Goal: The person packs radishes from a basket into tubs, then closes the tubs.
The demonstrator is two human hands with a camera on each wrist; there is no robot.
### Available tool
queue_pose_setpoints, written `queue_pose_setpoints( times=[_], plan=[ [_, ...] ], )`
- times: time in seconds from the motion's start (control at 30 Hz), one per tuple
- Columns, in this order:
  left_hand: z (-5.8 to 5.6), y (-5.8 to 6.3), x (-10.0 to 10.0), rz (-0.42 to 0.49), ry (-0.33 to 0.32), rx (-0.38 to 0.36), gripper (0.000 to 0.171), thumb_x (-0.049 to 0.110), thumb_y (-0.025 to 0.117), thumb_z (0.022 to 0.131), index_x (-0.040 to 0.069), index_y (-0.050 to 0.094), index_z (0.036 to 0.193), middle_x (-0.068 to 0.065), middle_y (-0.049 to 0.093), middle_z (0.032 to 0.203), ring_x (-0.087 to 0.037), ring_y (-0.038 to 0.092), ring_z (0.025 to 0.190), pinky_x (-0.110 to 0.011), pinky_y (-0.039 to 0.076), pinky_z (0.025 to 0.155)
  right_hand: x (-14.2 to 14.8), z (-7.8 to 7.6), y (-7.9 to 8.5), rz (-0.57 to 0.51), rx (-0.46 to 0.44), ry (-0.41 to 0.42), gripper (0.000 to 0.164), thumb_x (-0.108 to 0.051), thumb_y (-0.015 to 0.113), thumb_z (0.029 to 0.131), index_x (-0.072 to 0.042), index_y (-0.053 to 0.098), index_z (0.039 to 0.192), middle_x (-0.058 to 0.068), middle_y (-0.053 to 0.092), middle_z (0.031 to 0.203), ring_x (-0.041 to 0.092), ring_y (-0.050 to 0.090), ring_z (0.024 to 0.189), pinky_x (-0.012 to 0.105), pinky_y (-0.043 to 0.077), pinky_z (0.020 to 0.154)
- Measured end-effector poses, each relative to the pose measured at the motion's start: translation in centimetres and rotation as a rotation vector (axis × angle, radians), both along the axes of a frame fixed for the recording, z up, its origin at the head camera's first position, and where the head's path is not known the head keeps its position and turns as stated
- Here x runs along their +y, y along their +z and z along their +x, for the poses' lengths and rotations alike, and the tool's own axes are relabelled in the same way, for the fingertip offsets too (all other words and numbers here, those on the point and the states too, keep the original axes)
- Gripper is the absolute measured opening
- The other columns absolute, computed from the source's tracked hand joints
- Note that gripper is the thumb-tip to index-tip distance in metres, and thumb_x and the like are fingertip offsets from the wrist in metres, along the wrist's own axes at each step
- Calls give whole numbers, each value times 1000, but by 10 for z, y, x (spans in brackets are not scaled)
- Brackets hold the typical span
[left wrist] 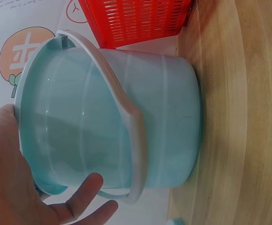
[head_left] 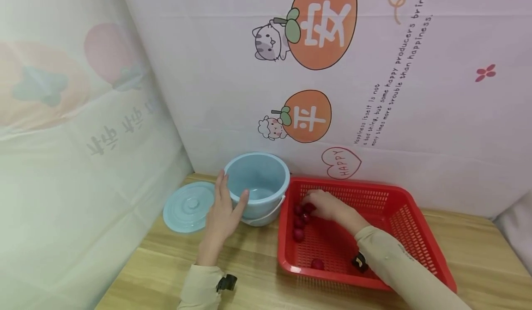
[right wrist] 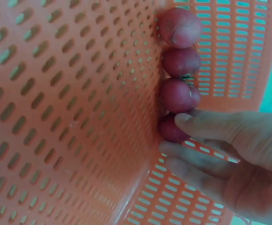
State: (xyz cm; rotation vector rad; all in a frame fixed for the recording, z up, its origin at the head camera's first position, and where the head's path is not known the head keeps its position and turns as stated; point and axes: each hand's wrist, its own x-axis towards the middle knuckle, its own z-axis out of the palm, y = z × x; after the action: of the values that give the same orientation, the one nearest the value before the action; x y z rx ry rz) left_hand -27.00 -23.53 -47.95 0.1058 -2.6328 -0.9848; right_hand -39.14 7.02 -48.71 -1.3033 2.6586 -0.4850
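Note:
In the head view my right hand [head_left: 328, 206] reaches into the red plastic basket [head_left: 284, 250], at its left side. Seen from the right wrist, thumb and fingers pinch a dark red radish [right wrist: 171, 129] at the end of a row of several radishes [right wrist: 180, 28] along the basket wall. A lone radish [head_left: 317, 264] lies near the basket's front edge. My left hand [head_left: 223, 217] is at the left rim of a light blue bucket [head_left: 266, 210], fingers extended and spread. The bucket stands upright, and its inside shows no contents. Its pale handle [left wrist: 138, 145] hangs down at the front.
Left of the bucket, a round blue lid [head_left: 184, 213] lies flat on the wooden table [head_left: 253, 264]. Bucket and basket stand side by side, close together. Behind them rises a white printed cloth [head_left: 232, 93], with another cloth [head_left: 62, 185] along the left.

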Motion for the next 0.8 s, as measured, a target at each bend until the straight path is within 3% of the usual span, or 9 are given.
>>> queue_pose_setpoints(
  times=[0.23, 0.5, 0.8],
  plan=[
    [-1, 1, 0, -1, 6, -12, 92, 69, 42, 105, 11, 12, 170, 8, -1, 177, -32, 65, 84, -37, 45, 57, -2, 5, 4, 35, 20, -46, 28, 6, 83, 83, -6, 80, 109, 7, 76, 101, 27, 71, 99, 48, 58, 92],
    [0, 0, 0, 14, -1, -18, 91, 70, 40, 105, 14, 9, 171, 12, -5, 176, -25, 60, 72, -36, 43, 53, -1, 9, 6, 87, 7, -45, 26, 9, 86, 76, -7, 80, 96, 1, 73, 82, 15, 64, 75, 38, 60, 75],
    [-1, 2, 0, 9, 0, -13, 91, 69, 41, 105, 13, 10, 170, 10, -3, 177, -27, 62, 78, -36, 44, 55, -1, 11, 7, 81, -16, -69, 26, 8, 86, 78, -9, 80, 97, 2, 74, 84, 15, 64, 76, 39, 60, 78]
  ],
)
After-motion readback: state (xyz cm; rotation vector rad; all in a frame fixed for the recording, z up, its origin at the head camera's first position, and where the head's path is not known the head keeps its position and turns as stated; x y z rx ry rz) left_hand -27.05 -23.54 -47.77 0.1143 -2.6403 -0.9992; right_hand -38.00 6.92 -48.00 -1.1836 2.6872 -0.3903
